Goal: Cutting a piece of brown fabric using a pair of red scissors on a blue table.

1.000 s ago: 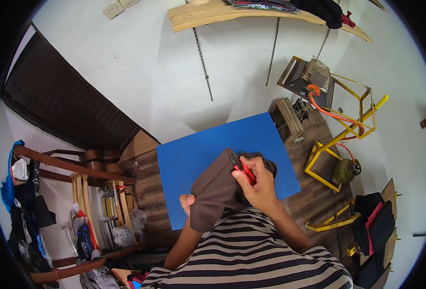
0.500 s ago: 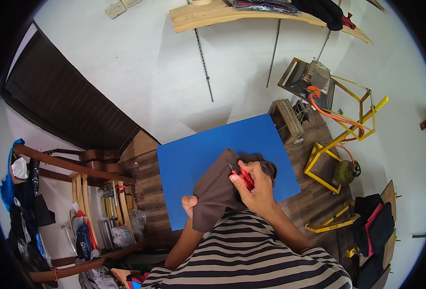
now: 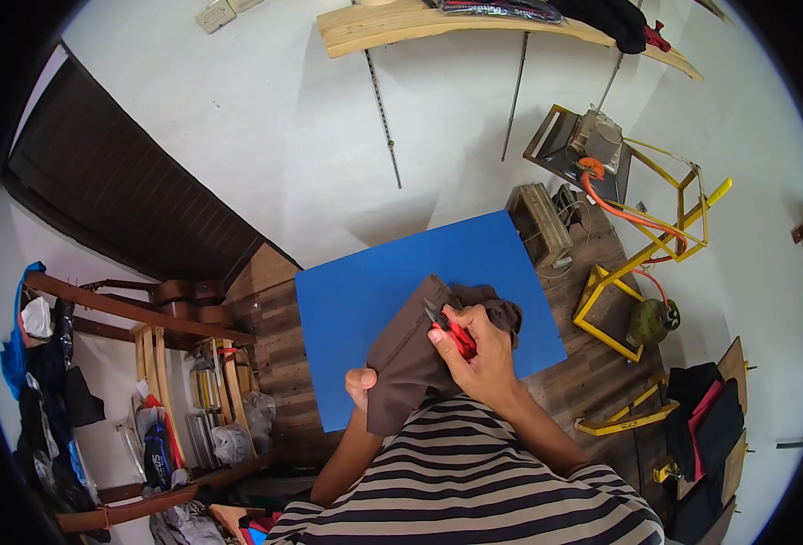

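Observation:
Between the thumb and fingers of my left hand (image 3: 359, 385) is the left edge of a dark brown cloth piece (image 3: 403, 363) with a stitched seam along it. My right hand (image 3: 485, 350) is closed around red-handled cutters (image 3: 456, 335). Their dark metal tip points up and left, over the cloth by its seam. Whether the blades touch the fabric I cannot tell. Behind my right hand the rest of the cloth lies bunched. Under it all is a blue tabletop (image 3: 347, 309).
A wooden box (image 3: 541, 224) stands past the table's far right corner. Further right are a yellow metal frame (image 3: 592, 300) with an orange hose and a green gas cylinder (image 3: 653, 321). Shelving with books and bags (image 3: 231, 445) is at left. A wooden wall shelf (image 3: 374, 34) hangs above.
The cutters' tip has shifted slightly up and left along the seam, and more of the metal jaws shows. My left hand keeps its hold on the cloth.

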Tool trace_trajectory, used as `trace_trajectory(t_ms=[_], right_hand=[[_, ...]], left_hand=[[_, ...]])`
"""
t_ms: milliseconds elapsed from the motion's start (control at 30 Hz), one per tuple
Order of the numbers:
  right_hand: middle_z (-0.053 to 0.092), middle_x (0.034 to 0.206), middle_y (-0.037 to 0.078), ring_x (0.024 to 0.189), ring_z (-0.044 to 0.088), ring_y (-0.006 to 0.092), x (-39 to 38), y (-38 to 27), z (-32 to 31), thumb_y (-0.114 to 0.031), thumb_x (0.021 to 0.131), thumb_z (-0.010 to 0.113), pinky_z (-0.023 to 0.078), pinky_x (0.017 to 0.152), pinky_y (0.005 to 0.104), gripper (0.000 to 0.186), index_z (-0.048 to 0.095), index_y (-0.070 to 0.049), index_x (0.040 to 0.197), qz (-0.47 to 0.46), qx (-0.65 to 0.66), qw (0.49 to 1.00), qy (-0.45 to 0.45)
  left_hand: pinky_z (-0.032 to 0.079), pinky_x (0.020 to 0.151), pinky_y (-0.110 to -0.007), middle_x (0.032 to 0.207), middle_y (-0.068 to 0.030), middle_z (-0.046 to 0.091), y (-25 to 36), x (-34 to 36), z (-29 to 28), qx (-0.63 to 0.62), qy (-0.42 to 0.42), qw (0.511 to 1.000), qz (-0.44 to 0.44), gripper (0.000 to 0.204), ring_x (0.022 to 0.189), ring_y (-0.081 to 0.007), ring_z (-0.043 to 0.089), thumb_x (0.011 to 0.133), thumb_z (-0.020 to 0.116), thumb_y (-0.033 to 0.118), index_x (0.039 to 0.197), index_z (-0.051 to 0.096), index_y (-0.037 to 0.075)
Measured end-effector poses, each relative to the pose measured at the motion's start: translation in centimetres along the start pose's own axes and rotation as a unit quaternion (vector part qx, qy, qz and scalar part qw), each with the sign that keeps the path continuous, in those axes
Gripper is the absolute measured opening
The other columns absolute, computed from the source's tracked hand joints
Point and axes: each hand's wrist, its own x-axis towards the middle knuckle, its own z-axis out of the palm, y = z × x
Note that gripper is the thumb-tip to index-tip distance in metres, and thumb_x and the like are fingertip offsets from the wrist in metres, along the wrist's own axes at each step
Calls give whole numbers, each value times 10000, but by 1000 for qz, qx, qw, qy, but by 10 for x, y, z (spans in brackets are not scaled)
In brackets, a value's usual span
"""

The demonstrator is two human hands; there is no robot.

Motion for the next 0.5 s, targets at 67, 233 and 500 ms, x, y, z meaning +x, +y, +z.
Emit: trace_trajectory(t_ms=[67,233,500], right_hand=[[648,833,153,700,632,181,0,1,0,-126,834,706,488,652,270,248,538,21,943,-28,-12,1000,1],[628,813,141,662,596,162,-3,-1,-1,-124,843,694,476,636,261,238,545,22,957,-22,-6,1000,-10],[474,683,-69,544,427,48,23,1,2,-143,887,638,350,506,206,151,575,-34,970,50,158,975,146]], left_hand=[[438,966,-365,1319,-223,478,-1,-1,-4,-9,4,1000,3,850,1142,-300,534,666,624,257,1380,311,-84],[423,986,-371,1321,-228,476,-1,0,-8,-22,-7,1000,2,846,1156,-309,526,670,621,254,1381,312,-84],[396,1020,-370,1365,-247,431,-2,0,13,-27,-4,999,31,863,1206,-323,494,692,631,281,1384,289,-105]])
